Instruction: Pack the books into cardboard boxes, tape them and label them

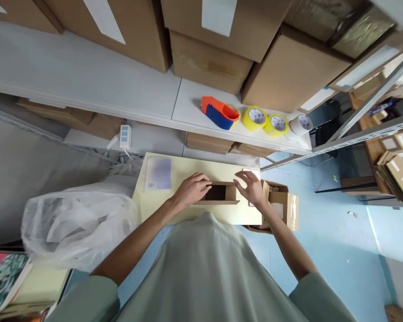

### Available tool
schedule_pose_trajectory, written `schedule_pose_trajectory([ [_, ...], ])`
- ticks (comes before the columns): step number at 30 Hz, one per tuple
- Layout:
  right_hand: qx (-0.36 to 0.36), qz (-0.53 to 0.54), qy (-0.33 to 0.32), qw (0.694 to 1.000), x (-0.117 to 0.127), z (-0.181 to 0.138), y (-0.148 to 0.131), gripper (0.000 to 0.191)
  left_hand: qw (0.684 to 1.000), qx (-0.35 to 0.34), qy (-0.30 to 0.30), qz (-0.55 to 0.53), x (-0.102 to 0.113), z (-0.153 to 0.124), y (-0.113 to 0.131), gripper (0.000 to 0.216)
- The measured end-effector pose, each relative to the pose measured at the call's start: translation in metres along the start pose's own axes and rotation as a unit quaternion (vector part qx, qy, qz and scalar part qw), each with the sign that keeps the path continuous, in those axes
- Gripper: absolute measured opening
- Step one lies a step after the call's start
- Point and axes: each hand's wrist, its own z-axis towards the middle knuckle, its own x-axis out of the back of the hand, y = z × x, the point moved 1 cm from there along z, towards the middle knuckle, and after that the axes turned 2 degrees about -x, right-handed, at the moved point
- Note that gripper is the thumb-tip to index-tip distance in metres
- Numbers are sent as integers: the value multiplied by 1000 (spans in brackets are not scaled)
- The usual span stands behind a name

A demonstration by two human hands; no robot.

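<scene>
A small cardboard box [231, 193] lies on the pale yellow table [201, 217] in front of me. Its top is open, showing a dark inside, and a narrow flap runs along the near edge. My left hand [193, 188] is at the left end, fingers bent together over the box's edge. Beyond the right end, my right hand [251, 185] has its thumb and fingers apart, with the fingertips close to the box's corner. Whether they touch it I cannot tell. A white and purple booklet or packet [158, 173] lies on the table's left side.
On the shelf [121, 85] ahead stand an orange and blue tape dispenser [218, 112], yellow tape rolls [254, 118] and large cartons [211, 60]. A clear plastic bag [77, 219] is at left. An open carton [292, 210] stands right of the table, near the metal rack post [369, 109].
</scene>
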Motion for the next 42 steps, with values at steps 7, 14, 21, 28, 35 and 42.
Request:
schedule_pose_trajectory([
  [7,12,-95,63,993,46,173,-36,51,985,-33,171,-13,76,104,5,28],
  [14,-107,-225,-82,965,11,262,-63,57,971,-27,236,-37,114,115,6,27],
  [21,-151,-254,-82,952,6,242,-77,59,950,16,291,-115,125,56,-7,27],
  [28,-26,-234,-64,970,22,140,-116,67,897,76,378,-214,123,-19,-2,36],
  [35,110,-172,-32,978,36,71,-158,58,909,50,334,-244,140,-52,16,32],
  [42,131,-179,-46,974,49,54,-180,51,925,17,314,-211,141,-75,24,25],
])
